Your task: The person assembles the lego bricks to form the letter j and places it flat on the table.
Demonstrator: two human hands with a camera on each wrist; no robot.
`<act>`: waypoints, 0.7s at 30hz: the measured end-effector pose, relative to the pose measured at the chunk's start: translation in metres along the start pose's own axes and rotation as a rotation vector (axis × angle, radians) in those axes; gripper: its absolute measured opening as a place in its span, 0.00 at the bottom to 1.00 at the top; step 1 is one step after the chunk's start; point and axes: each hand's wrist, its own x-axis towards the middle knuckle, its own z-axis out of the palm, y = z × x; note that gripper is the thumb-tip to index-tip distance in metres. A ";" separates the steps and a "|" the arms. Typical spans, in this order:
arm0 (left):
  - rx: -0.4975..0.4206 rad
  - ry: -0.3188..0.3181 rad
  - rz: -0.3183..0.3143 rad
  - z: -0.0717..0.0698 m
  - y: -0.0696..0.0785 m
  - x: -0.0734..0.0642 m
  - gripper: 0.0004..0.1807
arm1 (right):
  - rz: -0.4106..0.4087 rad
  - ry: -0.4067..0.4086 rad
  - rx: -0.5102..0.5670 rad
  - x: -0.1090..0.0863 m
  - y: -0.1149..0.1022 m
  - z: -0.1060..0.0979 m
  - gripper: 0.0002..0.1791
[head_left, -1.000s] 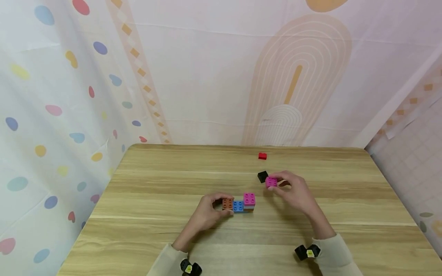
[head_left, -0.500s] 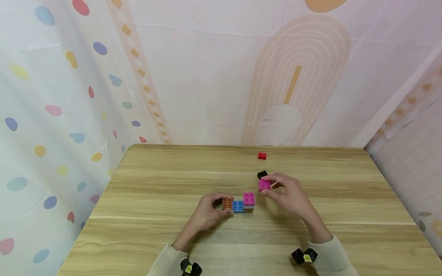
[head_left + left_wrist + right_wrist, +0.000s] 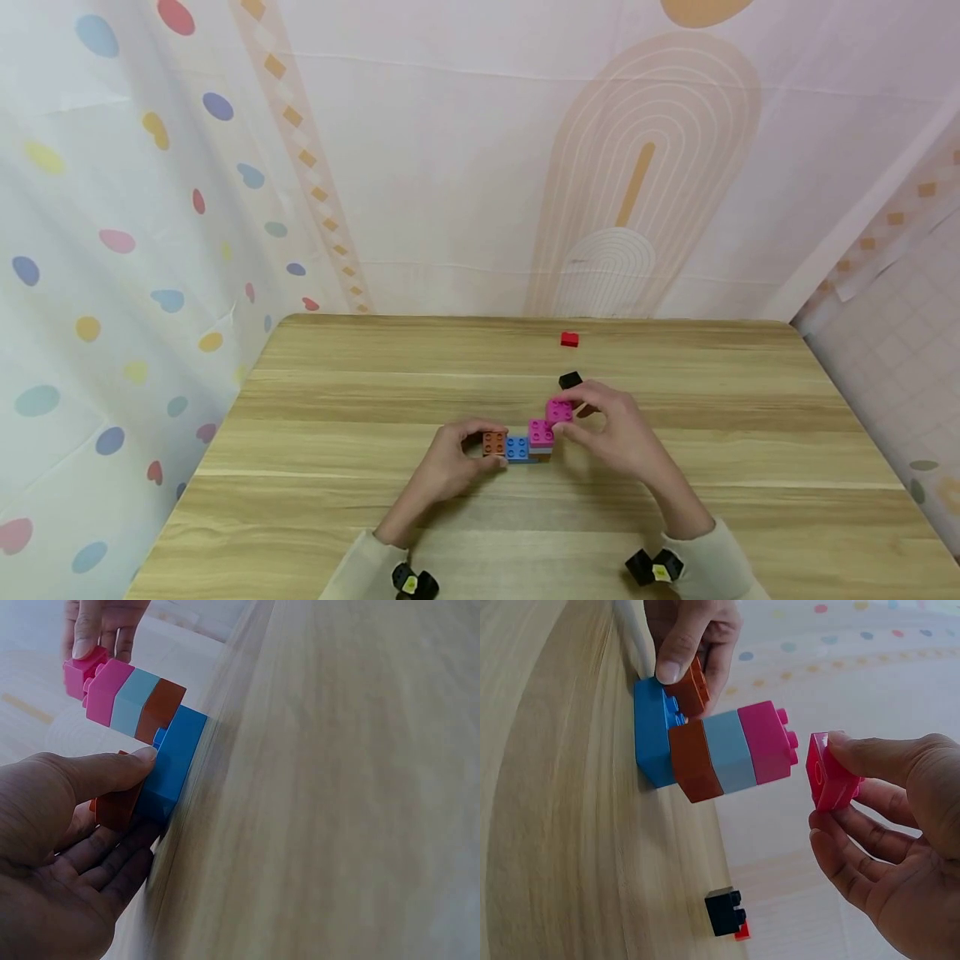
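I can see two hands busy with toy bricks on a wooden table (image 3: 330, 483). The right hand (image 3: 611, 425) pinches a loose pink brick (image 3: 832, 774) above a little tower, with a small gap between them. The tower has a fixed pink brick (image 3: 767, 746) on top, then a pale blue brick (image 3: 730, 754), then a brown brick (image 3: 696, 763). It stands on one end of a long blue brick (image 3: 651, 735). On the other end sits an orange-brown brick (image 3: 494, 442), and the left hand (image 3: 452, 460) grips it, hiding some of it. A black brick (image 3: 570, 379) lies close past the right fingers. Farther back is a red brick (image 3: 570, 339). A cloth (image 3: 450, 167) with patterns hangs behind. The black wrist gadget (image 3: 424, 585) has a yellow sticker (image 3: 410, 585), too tiny to read.
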 end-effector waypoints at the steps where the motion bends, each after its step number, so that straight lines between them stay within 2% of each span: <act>1: 0.000 0.000 0.000 0.000 0.000 0.000 0.21 | -0.005 0.001 -0.003 0.000 -0.001 0.001 0.18; 12: 0.010 0.005 0.001 0.000 0.000 0.000 0.20 | -0.016 -0.015 -0.026 -0.001 -0.007 0.010 0.18; 21: 0.009 0.002 0.007 0.000 0.000 0.000 0.20 | -0.041 -0.033 0.001 -0.001 -0.007 0.015 0.19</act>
